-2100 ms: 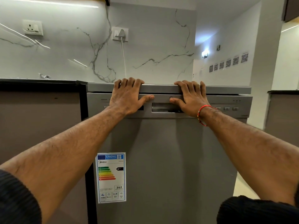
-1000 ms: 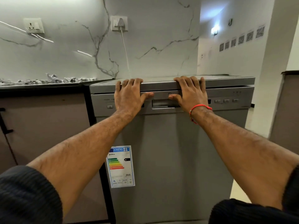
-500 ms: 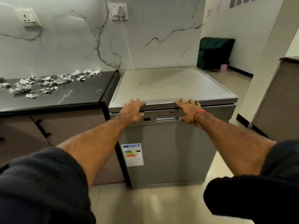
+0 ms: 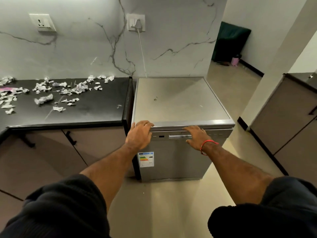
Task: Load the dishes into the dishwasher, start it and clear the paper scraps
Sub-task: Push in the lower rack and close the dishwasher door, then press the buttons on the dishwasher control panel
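Glossy black counter, seemingly crumpled paper scraps

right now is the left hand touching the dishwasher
Touching. The head view shows the left hand lying on the dishwasher, fingers over its top front edge and palm against the door panel, with no gap visible.
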Action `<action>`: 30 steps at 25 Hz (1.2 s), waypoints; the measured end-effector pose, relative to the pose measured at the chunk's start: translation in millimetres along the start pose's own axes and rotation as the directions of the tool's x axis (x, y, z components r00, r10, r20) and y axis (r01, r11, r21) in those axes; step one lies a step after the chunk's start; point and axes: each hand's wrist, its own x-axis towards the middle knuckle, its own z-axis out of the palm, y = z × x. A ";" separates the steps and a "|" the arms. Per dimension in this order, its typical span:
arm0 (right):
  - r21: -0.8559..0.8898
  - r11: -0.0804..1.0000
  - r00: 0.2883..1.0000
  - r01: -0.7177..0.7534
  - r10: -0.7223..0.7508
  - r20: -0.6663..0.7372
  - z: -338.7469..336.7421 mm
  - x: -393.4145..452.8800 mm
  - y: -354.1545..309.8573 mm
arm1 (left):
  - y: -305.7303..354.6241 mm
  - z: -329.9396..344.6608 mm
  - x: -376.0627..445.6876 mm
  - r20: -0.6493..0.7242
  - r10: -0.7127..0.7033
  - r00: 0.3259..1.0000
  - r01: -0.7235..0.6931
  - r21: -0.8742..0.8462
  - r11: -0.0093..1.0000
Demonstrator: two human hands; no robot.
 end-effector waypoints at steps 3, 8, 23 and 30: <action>-0.023 0.999 0.999 -0.034 0.034 0.010 20.3 4.9 17.9 | 3.4 44.7 4.3 -0.003 0.048 0.999 -0.048 0.044 0.998; -0.235 0.972 0.999 -0.028 0.023 -0.023 68.6 52.8 64.5 | 5.8 134.4 44.0 -0.070 0.120 0.990 -0.108 0.164 0.981; -0.076 0.997 0.751 -0.032 -0.026 -0.660 139.0 148.0 112.1 | 3.2 235.1 119.6 -0.555 0.062 0.830 0.024 0.146 0.989; -0.005 0.998 0.993 -0.066 0.065 -0.102 50.9 133.8 86.5 | 36.8 123.9 122.9 0.070 -0.153 0.986 0.155 -0.016 0.988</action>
